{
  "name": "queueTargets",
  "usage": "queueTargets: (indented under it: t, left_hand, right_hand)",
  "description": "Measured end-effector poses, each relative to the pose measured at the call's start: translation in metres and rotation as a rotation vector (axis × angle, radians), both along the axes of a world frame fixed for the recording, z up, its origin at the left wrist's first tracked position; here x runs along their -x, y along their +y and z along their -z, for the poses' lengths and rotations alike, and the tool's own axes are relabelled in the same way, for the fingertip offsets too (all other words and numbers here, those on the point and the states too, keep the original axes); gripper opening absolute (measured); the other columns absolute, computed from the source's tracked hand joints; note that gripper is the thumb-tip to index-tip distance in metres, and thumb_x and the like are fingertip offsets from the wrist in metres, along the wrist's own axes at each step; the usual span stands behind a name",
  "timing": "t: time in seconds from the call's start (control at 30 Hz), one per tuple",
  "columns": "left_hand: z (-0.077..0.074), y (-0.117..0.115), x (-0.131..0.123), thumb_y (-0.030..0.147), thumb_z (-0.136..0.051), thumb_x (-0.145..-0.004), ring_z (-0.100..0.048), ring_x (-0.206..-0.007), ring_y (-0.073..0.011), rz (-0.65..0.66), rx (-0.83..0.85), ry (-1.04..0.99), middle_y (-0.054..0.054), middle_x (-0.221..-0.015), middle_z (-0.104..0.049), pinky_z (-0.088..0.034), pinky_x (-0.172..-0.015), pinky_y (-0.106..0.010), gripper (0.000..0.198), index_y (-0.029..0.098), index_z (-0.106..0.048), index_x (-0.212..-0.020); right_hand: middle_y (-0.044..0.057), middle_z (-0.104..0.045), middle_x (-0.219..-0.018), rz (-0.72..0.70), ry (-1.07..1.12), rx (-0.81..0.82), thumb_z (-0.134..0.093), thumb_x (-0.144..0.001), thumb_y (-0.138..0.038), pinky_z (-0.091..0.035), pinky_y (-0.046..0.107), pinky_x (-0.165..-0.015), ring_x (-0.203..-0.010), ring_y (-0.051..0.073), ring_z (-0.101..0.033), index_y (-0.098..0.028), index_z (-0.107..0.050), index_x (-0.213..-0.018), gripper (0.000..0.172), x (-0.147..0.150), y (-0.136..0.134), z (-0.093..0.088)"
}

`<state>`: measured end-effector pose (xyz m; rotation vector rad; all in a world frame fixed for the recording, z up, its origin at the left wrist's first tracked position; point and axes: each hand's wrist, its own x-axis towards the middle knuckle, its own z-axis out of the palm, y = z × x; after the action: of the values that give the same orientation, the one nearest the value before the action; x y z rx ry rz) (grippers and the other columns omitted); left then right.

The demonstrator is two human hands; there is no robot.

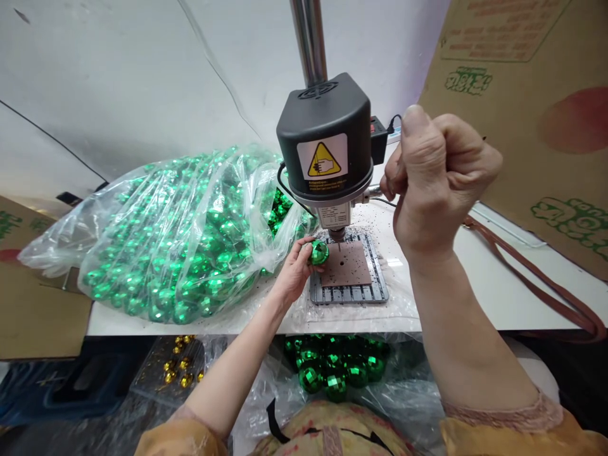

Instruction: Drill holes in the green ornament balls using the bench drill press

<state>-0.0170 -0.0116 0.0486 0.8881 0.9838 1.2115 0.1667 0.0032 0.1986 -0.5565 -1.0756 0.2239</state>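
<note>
A shiny green faceted ball (320,253) is pinched in the fingers of my left hand (295,269), at the left edge of a brown board (354,269) with a dark hole in it. That board lies on the slotted metal base (349,294) of a small bench drill press (325,126). The drill's chuck (337,235) is just above and behind the board, right of the ball. My right hand (439,180) is raised in a fist at the machine's right side, closed round the feed lever (374,192); its grip end is hidden by the fingers.
A big clear plastic bag (180,234) of green balls fills the table's left side. More green balls (335,367) lie below the front edge, with several gold balls (186,380) to their left. Cardboard boxes (513,126) flank the table. A brown strap (536,278) lies at right. Dark shavings surround the base.
</note>
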Motion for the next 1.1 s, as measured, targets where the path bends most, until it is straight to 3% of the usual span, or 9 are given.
queueTargets:
  t: [0.13, 0.23, 0.47, 0.67, 1.1]
  left_hand:
    - [0.008, 0.002, -0.002, 0.037, -0.085, -0.076, -0.067, -0.094, -0.0151, -0.058, -0.087, 0.111, -0.003, -0.102, -0.072, -0.051, -0.087, -0.027, 0.047, 0.021, -0.064, -0.116]
    - [0.017, 0.005, -0.002, 0.032, -0.088, -0.072, -0.066, -0.106, -0.0188, -0.052, -0.143, 0.168, -0.005, -0.109, -0.072, -0.049, -0.096, -0.029, 0.05, 0.02, -0.066, -0.115]
    - [0.032, 0.013, -0.005, 0.035, -0.091, -0.068, -0.068, -0.107, -0.0226, 0.007, -0.276, 0.312, -0.008, -0.112, -0.072, -0.053, -0.097, -0.035, 0.055, 0.019, -0.064, -0.113]
    - [0.035, 0.017, -0.007, 0.038, -0.089, -0.07, -0.067, -0.106, -0.0235, 0.079, -0.398, 0.475, -0.009, -0.112, -0.071, -0.052, -0.099, -0.039, 0.057, 0.018, -0.063, -0.117]
    - [0.036, 0.011, -0.018, 0.038, -0.084, -0.075, -0.065, -0.112, -0.024, 0.154, -0.453, 0.549, -0.009, -0.118, -0.069, -0.053, -0.1, -0.039, 0.054, 0.019, -0.06, -0.12]
  right_hand:
    - [-0.005, -0.031, -0.052, 0.024, 0.003, 0.033, -0.057, -0.092, -0.05, -0.035, 0.026, -0.047, -0.045, 0.004, -0.035, -0.022, -0.031, -0.057, 0.052, 0.001, 0.001, 0.001]
    - [-0.006, -0.03, -0.051, -0.011, 0.005, 0.006, -0.058, -0.092, -0.048, -0.035, 0.026, -0.047, -0.044, 0.003, -0.033, -0.021, -0.03, -0.058, 0.051, 0.0, 0.001, 0.001]
    - [-0.008, -0.031, -0.051, -0.056, -0.012, -0.05, -0.054, -0.095, -0.03, -0.034, 0.022, -0.046, -0.043, 0.001, -0.034, -0.02, -0.032, -0.058, 0.044, -0.001, -0.001, 0.0]
    - [-0.007, -0.027, -0.052, -0.075, 0.005, -0.045, -0.053, -0.094, -0.023, -0.029, 0.02, -0.045, -0.042, -0.001, -0.035, -0.019, -0.031, -0.056, 0.045, -0.001, -0.004, -0.002]
    - [-0.007, -0.027, -0.053, -0.042, -0.029, -0.005, -0.057, -0.094, -0.038, -0.033, 0.023, -0.046, -0.044, 0.001, -0.033, -0.02, -0.028, -0.058, 0.049, -0.002, -0.003, -0.001]
